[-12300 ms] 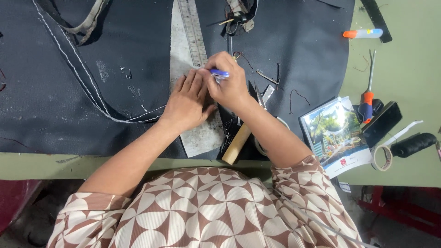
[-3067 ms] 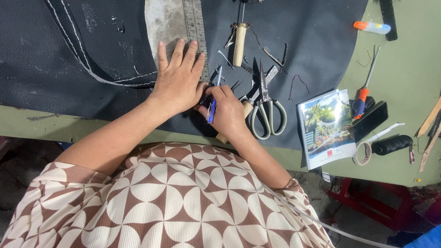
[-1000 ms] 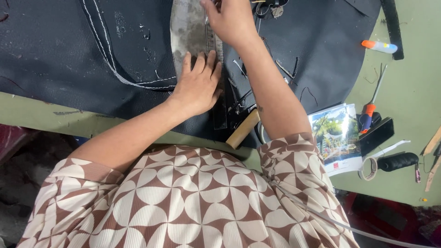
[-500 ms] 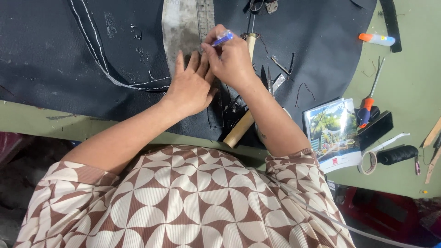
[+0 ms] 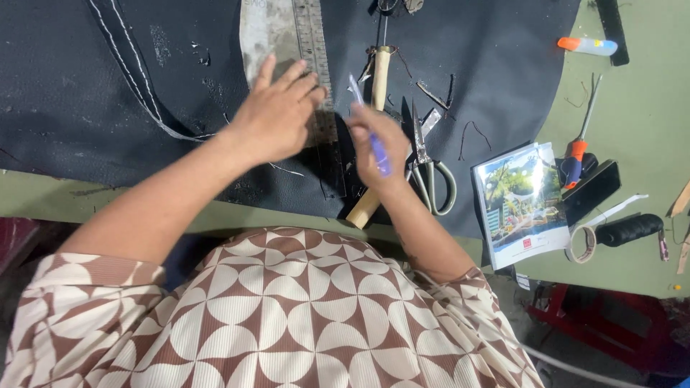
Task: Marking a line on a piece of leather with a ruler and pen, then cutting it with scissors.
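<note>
Closest to the person, just under the right hand (image 5: 375,144), a pale wooden handle (image 5: 361,210) sticks out over the near edge of the big dark sheet (image 5: 86,93). The sheet is the landmark here; it covers most of the green table (image 5: 640,108).

The right hand is closed around a blue pen (image 5: 375,142), pinching it between thumb and fingers. The pen tip points away from the person, toward the metal ruler (image 5: 310,43). The hand looks a bit blurry, so I cannot tell if the tip touches the sheet.

The left hand (image 5: 277,115) is spread wide, fingers apart. It lies flat on the near end of the ruler and on the grey strip (image 5: 260,36) beside it, near the middle of the sheet.

To do this well, the left hand should push down hard so the ruler does not slide. The pen should stay snug against the ruler's edge and move slowly in one line.

On the sheet, just right of the pen hand, lie scissors (image 5: 428,169) with grey loops. A thin white line (image 5: 136,75) curves across the left part of the sheet.

Off the sheet's right edge sit a picture booklet (image 5: 521,205), a roll of tape (image 5: 581,244), a spool of black thread (image 5: 631,228) and an orange-handled tool (image 5: 575,154). Farthest off is a marker (image 5: 588,46) with an orange cap.
</note>
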